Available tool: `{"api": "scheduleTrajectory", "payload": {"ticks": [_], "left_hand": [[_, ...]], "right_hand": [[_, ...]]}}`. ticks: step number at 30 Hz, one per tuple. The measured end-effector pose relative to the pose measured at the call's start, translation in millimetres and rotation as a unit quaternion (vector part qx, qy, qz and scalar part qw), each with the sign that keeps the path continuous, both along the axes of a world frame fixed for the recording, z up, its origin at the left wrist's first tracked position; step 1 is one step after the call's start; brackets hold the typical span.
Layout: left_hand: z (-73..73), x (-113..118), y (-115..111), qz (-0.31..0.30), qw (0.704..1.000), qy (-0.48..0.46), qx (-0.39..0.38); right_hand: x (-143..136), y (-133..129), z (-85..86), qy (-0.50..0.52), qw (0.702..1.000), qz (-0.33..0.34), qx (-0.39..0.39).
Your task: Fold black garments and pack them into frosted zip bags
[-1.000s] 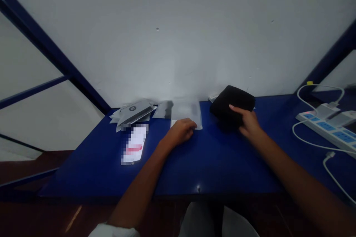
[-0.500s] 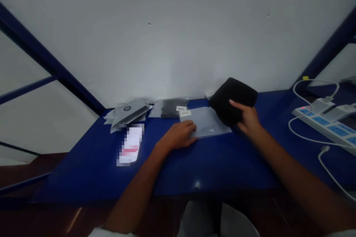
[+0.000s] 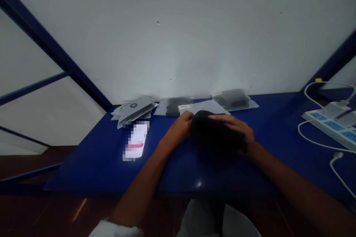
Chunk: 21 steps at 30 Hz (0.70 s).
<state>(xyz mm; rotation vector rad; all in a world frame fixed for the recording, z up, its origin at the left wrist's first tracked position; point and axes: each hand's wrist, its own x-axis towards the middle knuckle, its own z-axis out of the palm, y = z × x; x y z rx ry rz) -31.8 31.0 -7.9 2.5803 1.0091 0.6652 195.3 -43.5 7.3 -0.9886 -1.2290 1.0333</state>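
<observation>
My right hand (image 3: 241,127) is closed around a soft black cloth item (image 3: 218,133), thumb side along its top. The item is tilted low over the table, and its exact kind does not show. At its left, my left hand (image 3: 182,126) is curled at the near left edge of a frosted plastic bag (image 3: 205,107) with a small white label. The black item covers the bag's near part and the left fingertips.
On the blue table (image 3: 175,170) lie a phone (image 3: 136,141), a pile of packed plastic bags (image 3: 136,109), a bag with dark contents (image 3: 172,106) and more bags (image 3: 233,99) along the wall. A power strip (image 3: 330,126) with white cables stands right.
My right hand has brought the black item left and down, over the plastic bag and near my left hand. My left fingers are more curled. The bags behind at right have come into view.
</observation>
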Motion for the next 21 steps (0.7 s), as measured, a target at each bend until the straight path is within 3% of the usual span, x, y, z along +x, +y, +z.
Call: {"api": "scheduleTrajectory", "payload": {"ticks": [2, 5, 7, 10, 12, 14, 21], "left_hand": [[-2.7, -2.7, 3.5, 0.003, 0.999, -0.026, 0.02], [-7.9, -5.5, 10.4, -0.014, 0.99, -0.059, 0.128], [-11.0, -5.6, 13.8, -0.032, 0.977, -0.082, 0.197], [-12.1, -4.4, 14.2, -0.058, 0.962, -0.11, 0.244], [-10.0, -4.3, 11.9, -0.066, 0.96, -0.115, 0.246], [-6.7, -5.2, 9.2, -0.069, 0.963, -0.115, 0.234], [-6.2, -5.1, 8.7, -0.072, 0.96, -0.161, 0.217]], "right_hand": [[-6.5, -3.7, -1.4, -0.125, 0.978, 0.092, 0.138], [-13.9, -3.3, -7.1, -0.307, 0.857, 0.116, 0.397], [-14.8, -0.8, -10.6, -0.362, 0.793, 0.079, 0.484], [-11.0, 3.9, -12.6, -0.428, 0.733, 0.068, 0.525], [-7.7, 7.0, -13.1, -0.46, 0.714, 0.065, 0.524], [-5.3, 10.0, -15.2, -0.476, 0.713, 0.044, 0.513], [2.3, 23.3, -29.9, -0.474, 0.751, 0.005, 0.459]]}}
